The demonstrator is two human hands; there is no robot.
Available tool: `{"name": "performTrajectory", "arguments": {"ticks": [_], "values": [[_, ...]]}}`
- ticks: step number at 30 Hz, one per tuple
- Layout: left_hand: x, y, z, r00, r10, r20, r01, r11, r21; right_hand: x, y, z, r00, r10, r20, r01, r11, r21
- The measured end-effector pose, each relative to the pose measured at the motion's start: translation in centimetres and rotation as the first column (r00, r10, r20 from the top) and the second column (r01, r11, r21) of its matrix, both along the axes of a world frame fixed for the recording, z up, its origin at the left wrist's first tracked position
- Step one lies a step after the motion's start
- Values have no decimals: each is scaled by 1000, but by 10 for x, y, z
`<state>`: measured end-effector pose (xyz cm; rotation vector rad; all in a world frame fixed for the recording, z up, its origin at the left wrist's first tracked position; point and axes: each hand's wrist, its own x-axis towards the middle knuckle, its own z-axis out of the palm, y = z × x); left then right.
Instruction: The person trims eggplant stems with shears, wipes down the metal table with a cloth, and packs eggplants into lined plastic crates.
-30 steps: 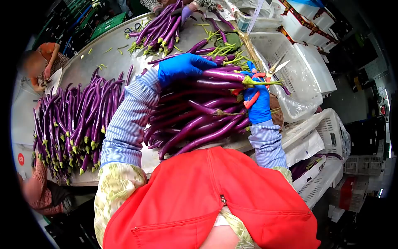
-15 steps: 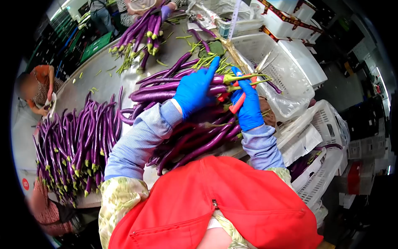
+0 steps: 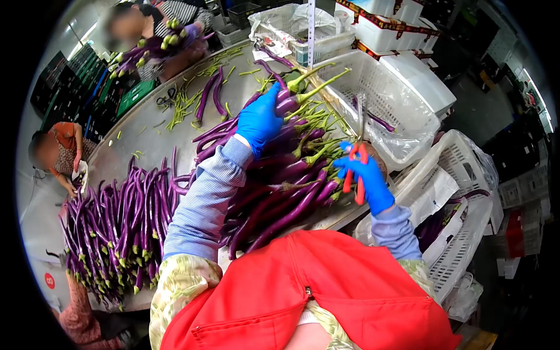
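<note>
My left hand (image 3: 261, 121), in a blue glove, is closed around a couple of purple eggplants (image 3: 286, 106). Their long green stems point up and to the right. My right hand (image 3: 373, 185), also gloved in blue, holds scissors (image 3: 363, 156) with red handles, the blades pointing upward. The scissors are apart from the held stems. Beneath and between my hands lies a heap of long eggplants (image 3: 286, 201), many with green stems towards the right. Farther left, a wide row of eggplants (image 3: 119, 219) lies with most green caps towards me.
A white plastic crate (image 3: 402, 111) lined with clear film stands beyond my right hand. Foam boxes (image 3: 388, 26) are stacked behind it. Cut stems (image 3: 184, 105) and black scissors (image 3: 166, 97) lie on the metal table (image 3: 143, 128). Co-workers stand around its far and left sides.
My right hand has moved down and right with the scissors, away from the stems. The eggplants in my left hand now tilt upward. A co-worker at the far side has lifted a bunch of eggplants.
</note>
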<state>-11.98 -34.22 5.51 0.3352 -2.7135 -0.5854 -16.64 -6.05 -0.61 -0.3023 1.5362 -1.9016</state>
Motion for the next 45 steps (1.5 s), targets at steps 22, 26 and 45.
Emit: {"name": "performTrajectory", "arguments": {"ticks": [22,26,45], "values": [[2,47,-28,972,-237,5,232,947,-220,-2,18,-13,957,182,-224,-105,943,316],[0,48,-36,967,-254,-16,242,936,-255,1,20,-11,968,193,-159,-138,942,306],[138,14,57,569,-795,-209,281,427,-860,9,2,-11,964,181,-196,-163,981,107]]}}
